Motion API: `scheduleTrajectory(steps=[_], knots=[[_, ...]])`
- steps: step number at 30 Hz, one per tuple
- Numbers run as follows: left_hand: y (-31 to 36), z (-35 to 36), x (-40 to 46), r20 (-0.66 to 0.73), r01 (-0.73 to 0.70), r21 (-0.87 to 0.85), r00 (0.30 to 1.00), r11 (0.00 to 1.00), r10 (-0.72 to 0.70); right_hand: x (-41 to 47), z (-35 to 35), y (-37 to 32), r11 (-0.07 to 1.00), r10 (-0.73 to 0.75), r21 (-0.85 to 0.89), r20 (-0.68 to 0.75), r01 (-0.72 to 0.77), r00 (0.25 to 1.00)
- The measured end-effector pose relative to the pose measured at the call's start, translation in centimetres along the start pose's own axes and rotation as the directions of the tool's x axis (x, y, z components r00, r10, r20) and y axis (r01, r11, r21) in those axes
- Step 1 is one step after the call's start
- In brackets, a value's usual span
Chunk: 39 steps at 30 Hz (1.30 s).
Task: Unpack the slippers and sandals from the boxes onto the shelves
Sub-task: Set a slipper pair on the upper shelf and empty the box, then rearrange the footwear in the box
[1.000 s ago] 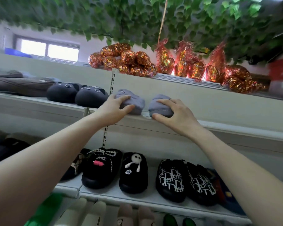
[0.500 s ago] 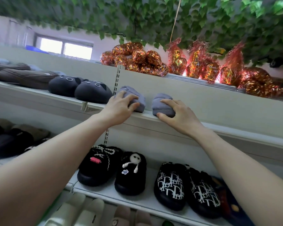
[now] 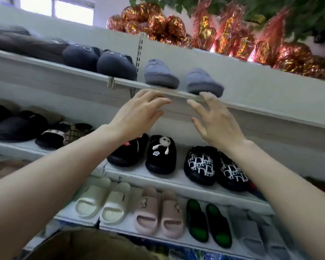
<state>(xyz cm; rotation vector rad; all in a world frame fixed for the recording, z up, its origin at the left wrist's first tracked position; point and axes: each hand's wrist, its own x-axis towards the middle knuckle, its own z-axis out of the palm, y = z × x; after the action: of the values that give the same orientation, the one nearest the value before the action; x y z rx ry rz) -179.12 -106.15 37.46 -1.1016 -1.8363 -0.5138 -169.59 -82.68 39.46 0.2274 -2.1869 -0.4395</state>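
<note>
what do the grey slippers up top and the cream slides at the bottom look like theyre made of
Grey slippers: seemingly a soft fleece or plush fabric, matte; the surface looks fuzzy with puffy quilted ridges and no shine.

Cream slides: probably moulded foam or rubber, such as EVA; smooth, seamless one-piece straps with a faint sheen and thick soles. The exact material cannot be told from the picture.

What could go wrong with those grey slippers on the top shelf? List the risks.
1. The right grey slipper has its toe poking past the top shelf edge, so it may tip off.
2. The right hand is open with a fingertip right by that toe; a careless move could knock it down.
3. If it falls, it could land on the black slippers below and disturb that row.
</note>
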Motion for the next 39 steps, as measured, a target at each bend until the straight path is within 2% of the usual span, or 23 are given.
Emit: scheduleTrajectory(steps=[4, 7, 9, 11, 16, 18, 20, 23, 26, 30, 32, 35, 37, 39], knots=[[1.2, -0.2, -7.5, 0.122, 0.069, -0.067, 0.991, 0.995, -0.061, -6.6, 1.5, -6.9, 0.993, -0.007, 0.116, 0.093, -0.004, 0.996], [1.6, 0.8, -14.4, 0.215, 0.12, -0.11, 0.972, 0.987, -0.095, -12.2, 4.2, -12.6, 0.983, -0.049, 0.185, 0.244, 0.003, 0.969], [1.6, 1.7, -19.4, 0.27, 0.14, -0.134, 0.958, 0.981, -0.1, -15.8, 5.7, -16.5, 0.964, -0.05, 0.262, 0.371, -0.053, 0.927], [1.7, 2.4, -24.5, 0.337, 0.18, -0.158, 0.934, 0.971, -0.118, -19.2, 6.7, -20.1, 0.946, -0.03, 0.297, 0.473, -0.127, 0.88], [2.9, 3.6, -37.2, 0.495, 0.374, -0.18, 0.834, 0.91, -0.245, -26.7, 9.5, -27.6, 0.892, -0.031, 0.386, 0.571, -0.235, 0.82], [3.9, 4.0, -42.3, 0.58, 0.435, -0.156, 0.768, 0.887, -0.274, -29.9, 10.8, -30.1, 0.849, -0.023, 0.41, 0.659, -0.333, 0.752], [5.0, 4.2, -46.9, 0.66, 0.493, -0.139, 0.693, 0.859, -0.29, -33.0, 12.0, -32.4, 0.794, -0.023, 0.407, 0.763, -0.452, 0.646], [6.1, 4.6, -52.1, 0.762, 0.565, -0.089, 0.569, 0.82, -0.309, -37.3, 14.2, -34.8, 0.73, -0.04, 0.344, 0.884, -0.59, 0.466], [6.5, 5.0, -55.5, 0.834, 0.594, -0.043, 0.464, 0.803, -0.299, -40.1, 16.9, -36.3, 0.66, -0.001, 0.245, 0.945, -0.711, 0.326], [6.4, 5.7, -58.0, 0.839, 0.619, -0.017, 0.436, 0.785, -0.326, -41.9, 21.3, -37.6, 0.546, 0.076, 0.073, 0.988, -0.835, 0.136], [6.2, 5.9, -58.4, 0.836, 0.624, -0.019, 0.439, 0.781, -0.33, -42.1, 23.1, -38.2, 0.482, 0.093, 0.019, 0.993, -0.876, 0.072], [5.8, 6.3, -58.7, 0.833, 0.658, -0.013, 0.424, 0.753, -0.356, -41.5, 24.2, -39.0, 0.394, 0.128, 0.014, 0.989, -0.919, 0.07], [5.5, 6.6, -58.4, 0.831, 0.7, 0.013, 0.39, 0.714, -0.397, -40.3, 23.4, -39.2, 0.382, 0.09, 0.111, 0.984, -0.918, 0.156], [5.3, 6.9, -57.8, 0.828, 0.78, 0.059, 0.31, 0.622, -0.467, -38.9, 22.3, -39.2, 0.376, 0.016, 0.267, 0.956, -0.887, 0.294]])
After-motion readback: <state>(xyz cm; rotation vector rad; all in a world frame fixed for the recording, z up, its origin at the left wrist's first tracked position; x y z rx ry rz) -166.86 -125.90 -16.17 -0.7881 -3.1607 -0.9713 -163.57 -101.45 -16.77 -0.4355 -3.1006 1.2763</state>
